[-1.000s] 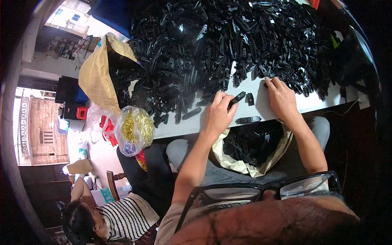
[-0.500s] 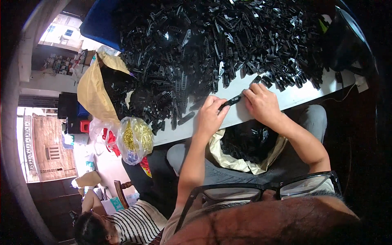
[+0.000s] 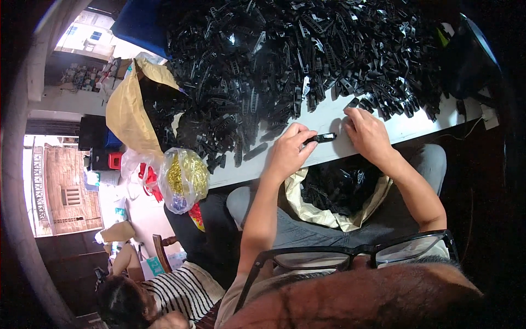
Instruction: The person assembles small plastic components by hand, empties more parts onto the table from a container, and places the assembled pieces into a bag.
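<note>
Hands that met over a small black plastic piece (image 3: 327, 137) half a second earlier have parted, the right hand (image 3: 368, 133) now drawn off toward the edge of a heap. Pinched between thumb and fingers of the left hand (image 3: 289, 151), the piece points rightward above a white table (image 3: 233, 174), just short of the other hand. Fingers of the right hand curl beside loose black parts (image 3: 366, 104) at the border of the heap (image 3: 323, 49); whether they grip one cannot be told from this angle. Black parts cover most of the tabletop. Below its near edge, between the worker's knees, a pale sack (image 3: 342, 223) gapes open with dark pieces inside. To the left, a yellow sack (image 3: 129, 115) stands beside more black parts, near a clear plastic bag (image 3: 187, 178) of gold, stringy material. At lower left sits another person in a striped top (image 3: 178, 290).
</note>
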Demonstrator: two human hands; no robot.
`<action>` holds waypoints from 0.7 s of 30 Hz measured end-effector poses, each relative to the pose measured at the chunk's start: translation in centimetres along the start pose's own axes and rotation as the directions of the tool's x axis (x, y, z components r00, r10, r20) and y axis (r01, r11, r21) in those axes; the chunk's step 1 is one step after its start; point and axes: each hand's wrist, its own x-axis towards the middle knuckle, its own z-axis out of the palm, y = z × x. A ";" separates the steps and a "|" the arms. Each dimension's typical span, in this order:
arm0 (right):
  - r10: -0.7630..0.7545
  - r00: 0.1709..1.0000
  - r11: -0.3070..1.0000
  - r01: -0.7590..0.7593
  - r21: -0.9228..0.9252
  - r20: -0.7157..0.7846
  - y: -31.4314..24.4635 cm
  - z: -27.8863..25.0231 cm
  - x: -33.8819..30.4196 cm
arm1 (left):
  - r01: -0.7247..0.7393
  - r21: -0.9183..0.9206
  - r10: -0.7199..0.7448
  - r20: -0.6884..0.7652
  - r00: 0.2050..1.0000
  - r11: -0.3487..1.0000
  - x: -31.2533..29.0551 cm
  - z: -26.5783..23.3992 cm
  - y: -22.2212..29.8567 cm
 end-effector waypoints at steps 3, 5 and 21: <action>-0.067 0.997 0.989 0.072 -0.132 0.043 0.3 0.5 0.0 | 0.048 -0.017 -0.048 0.013 0.999 0.999 0.2 0.2 0.6; -0.053 0.997 0.985 0.063 -0.160 0.064 -0.2 0.7 0.6 | 0.026 0.007 -0.026 0.006 1.000 1.000 0.2 0.4 0.5; 0.066 0.997 0.987 -0.071 -0.147 -0.042 -0.2 -0.6 -0.9 | -0.034 0.035 0.035 -0.029 0.999 0.999 -0.1 0.1 0.0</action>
